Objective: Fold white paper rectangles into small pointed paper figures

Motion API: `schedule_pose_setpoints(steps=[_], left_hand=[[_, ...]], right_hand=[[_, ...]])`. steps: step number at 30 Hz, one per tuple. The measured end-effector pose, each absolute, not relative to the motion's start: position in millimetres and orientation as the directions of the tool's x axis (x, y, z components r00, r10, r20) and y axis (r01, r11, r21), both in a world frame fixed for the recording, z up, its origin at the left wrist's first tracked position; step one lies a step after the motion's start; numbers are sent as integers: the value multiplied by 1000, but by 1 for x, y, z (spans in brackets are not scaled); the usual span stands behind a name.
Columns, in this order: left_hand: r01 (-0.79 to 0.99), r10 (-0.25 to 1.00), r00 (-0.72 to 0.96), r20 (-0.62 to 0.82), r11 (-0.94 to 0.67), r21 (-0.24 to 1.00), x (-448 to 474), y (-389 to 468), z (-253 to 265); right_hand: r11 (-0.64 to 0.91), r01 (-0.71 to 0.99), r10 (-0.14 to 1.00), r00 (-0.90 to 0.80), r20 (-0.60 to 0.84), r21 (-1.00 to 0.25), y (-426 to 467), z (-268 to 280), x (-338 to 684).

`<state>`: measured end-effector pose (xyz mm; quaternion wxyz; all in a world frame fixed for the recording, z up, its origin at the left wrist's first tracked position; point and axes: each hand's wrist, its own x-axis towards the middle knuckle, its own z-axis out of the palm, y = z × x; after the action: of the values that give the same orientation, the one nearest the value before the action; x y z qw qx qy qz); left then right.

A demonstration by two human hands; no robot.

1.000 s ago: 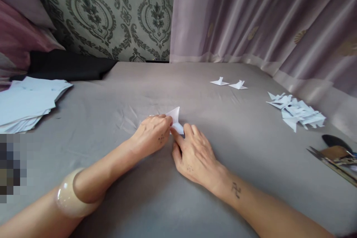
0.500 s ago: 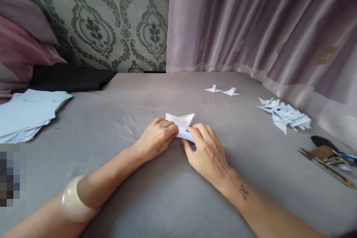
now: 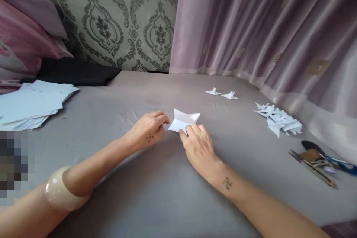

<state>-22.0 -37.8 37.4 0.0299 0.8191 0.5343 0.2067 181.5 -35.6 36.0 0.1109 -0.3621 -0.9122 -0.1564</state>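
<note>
A folded white paper (image 3: 180, 124) sits on the grey sheet in front of me, with two pointed flaps standing up at its far side. My right hand (image 3: 198, 143) grips its near right edge, thumb on the left and fingers bent over the paper. Just left of the paper, apart from it, is my left hand (image 3: 149, 128). Its fingers are curled in together and nothing shows in them; the thumb is mostly hidden. A cream bangle (image 3: 65, 189) circles the left forearm.
Two small folded paper figures (image 3: 229, 95) stand farther back. A heap of folded papers (image 3: 279, 118) lies right, with scissors (image 3: 338, 163) and a pointed tool (image 3: 315, 170) nearer me. Paper sheets (image 3: 33, 102) are stacked left, before a black cloth (image 3: 78, 72). Curtain and wall rise behind.
My left hand has let go of the paper and moved left. The right hand still holds it, and more of the paper's left part now shows. The view has shifted slightly.
</note>
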Motion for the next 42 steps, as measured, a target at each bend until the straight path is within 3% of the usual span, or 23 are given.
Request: schedule_pose_setpoints(steps=[4, 9, 12, 16, 22, 27, 36, 42], left_hand=[[867, 940, 249, 235, -324, 378, -16, -49, 37], [879, 929, 304, 212, -359, 313, 0, -47, 25], [881, 930, 287, 231, -351, 318, 1, -44, 19], [844, 935, 232, 268, -331, 422, -5, -42, 15], [785, 958, 184, 222, -279, 554, -8, -39, 17], [818, 978, 124, 171, -198, 541, -5, -37, 19], [833, 999, 39, 22, -45, 552, -3, -31, 22], [826, 998, 15, -60, 22, 563, 0, -27, 28]], right_hand=[[709, 669, 620, -742, 257, 223, -34, 42, 181], [732, 650, 604, -758, 247, 207, -29, 41, 182], [746, 646, 606, -759, 236, 162, -24, 39, 181], [735, 674, 652, -732, 196, 70, -14, 41, 179], [647, 761, 762, -648, 1, -54, 0, 63, 169], [557, 827, 810, -562, -169, -77, 8, 81, 160], [494, 866, 786, -481, -388, -75, 22, 98, 149], [487, 872, 765, -454, -457, -50, 29, 103, 141]])
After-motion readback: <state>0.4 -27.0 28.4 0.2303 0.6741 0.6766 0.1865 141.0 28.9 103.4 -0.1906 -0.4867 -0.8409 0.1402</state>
